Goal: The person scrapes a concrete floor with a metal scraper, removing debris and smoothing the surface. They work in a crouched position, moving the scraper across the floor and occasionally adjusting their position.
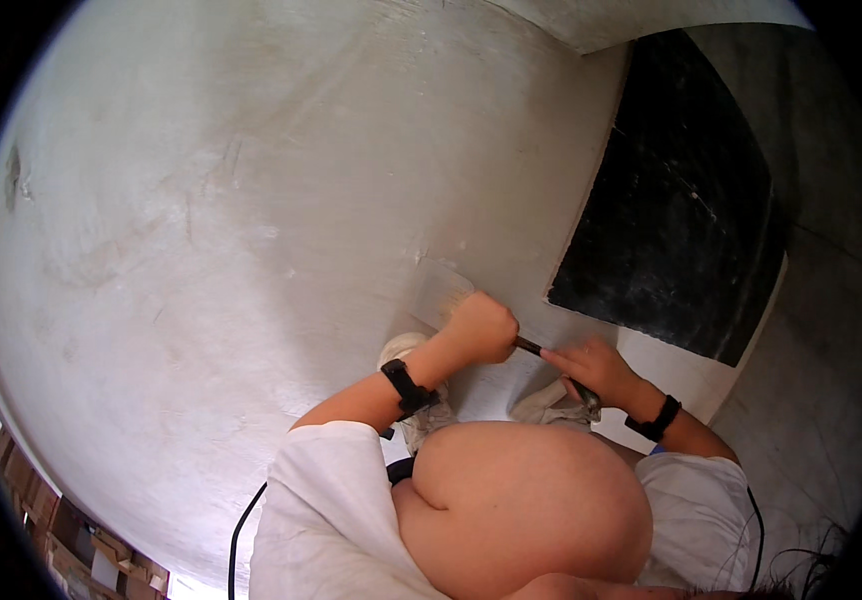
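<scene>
Both my hands are on a thin dark-handled tool (528, 345) that slants across in front of my body. My left hand (481, 328) is closed in a fist around its far-left part. My right hand (596, 370) is wrapped round the handle lower to the right, where a dark rounded end (588, 398) shows beneath the palm. Just beyond the left fist is a pale, flat, see-through patch (438, 285) with straw-coloured strands by the knuckles. Whether that patch belongs to the tool I cannot tell, as the fist hides the join.
Pale, scuffed floor (251, 230) spreads ahead and left. A large black panel (686, 190) with a light edge lies to the right, beside a darker grey surface (801, 400). My pale shoes (403, 348) are below my hands. Cardboard boxes (71, 530) stand at the lower left.
</scene>
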Available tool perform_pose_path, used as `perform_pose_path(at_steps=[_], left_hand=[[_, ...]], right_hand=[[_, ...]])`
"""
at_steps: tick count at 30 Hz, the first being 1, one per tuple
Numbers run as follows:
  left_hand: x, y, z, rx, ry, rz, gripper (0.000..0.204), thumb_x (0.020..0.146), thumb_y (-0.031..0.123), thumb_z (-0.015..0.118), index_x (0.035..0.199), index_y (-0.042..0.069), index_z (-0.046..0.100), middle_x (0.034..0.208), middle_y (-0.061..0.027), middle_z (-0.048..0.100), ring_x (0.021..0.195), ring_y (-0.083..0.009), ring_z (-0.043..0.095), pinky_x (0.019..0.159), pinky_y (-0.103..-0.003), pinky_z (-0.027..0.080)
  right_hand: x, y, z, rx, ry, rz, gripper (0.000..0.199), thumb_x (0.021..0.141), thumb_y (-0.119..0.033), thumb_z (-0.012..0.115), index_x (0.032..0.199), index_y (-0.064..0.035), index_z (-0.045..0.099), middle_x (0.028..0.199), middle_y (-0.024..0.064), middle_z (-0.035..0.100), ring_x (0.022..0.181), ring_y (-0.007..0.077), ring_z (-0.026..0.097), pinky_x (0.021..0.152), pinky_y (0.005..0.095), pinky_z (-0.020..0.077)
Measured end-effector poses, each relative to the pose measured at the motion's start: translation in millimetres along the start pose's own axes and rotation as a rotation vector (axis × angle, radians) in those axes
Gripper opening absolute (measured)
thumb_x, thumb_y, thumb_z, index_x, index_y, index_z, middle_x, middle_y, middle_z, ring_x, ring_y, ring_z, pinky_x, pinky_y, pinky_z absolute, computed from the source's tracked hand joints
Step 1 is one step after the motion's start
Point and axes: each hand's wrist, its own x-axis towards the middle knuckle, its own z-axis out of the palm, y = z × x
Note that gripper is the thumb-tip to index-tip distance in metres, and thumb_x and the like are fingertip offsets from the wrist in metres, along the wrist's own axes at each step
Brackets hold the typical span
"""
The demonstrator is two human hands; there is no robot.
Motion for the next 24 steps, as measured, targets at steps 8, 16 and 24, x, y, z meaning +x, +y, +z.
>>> perform_pose_path(at_steps=[8, 16, 24], left_hand=[[20.9, 22.4, 42.2, -0.071, 0.087, 0.139, 0.017, 0.062, 0.021, 0.064, 0.055, 0.006, 0.064, 0.055, -0.0133, 0.059, 0.051, -0.0333, 0.059, 0.053, -0.043, 0.048], [28.1, 12.8, 19.0, -0.061, 0.017, 0.092, 0.02, 0.064, 0.025, 0.067, 0.058, 0.005, 0.066, 0.056, -0.0142, 0.06, 0.053, -0.0335, 0.061, 0.053, -0.043, 0.049], [33.5, 9.0, 16.6, -0.073, 0.086, 0.02, 0.021, 0.064, 0.025, 0.066, 0.057, 0.005, 0.066, 0.056, -0.015, 0.06, 0.053, -0.0342, 0.061, 0.053, -0.043, 0.05]], right_hand=[[-42.9, 2.7, 22.1, 0.129, 0.068, 0.11, 0.062, 0.075, -0.008, 0.068, 0.134, -0.0062, 0.049, 0.093, 0.0077, 0.064, 0.074, 0.0254, 0.06, 0.068, 0.0358, 0.0462], [-33.3, 5.8, 15.9, 0.172, 0.098, 0.169, 0.068, 0.07, -0.003, 0.07, 0.135, -0.0113, 0.05, 0.09, 0.0098, 0.067, 0.07, 0.0254, 0.062, 0.063, 0.0333, 0.0475], [-23.9, 20.6, -15.2, 0.127, -0.027, 0.15, 0.072, 0.067, -0.004, 0.07, 0.136, -0.0129, 0.05, 0.105, 0.0107, 0.066, 0.076, 0.0259, 0.064, 0.064, 0.0327, 0.0472]])
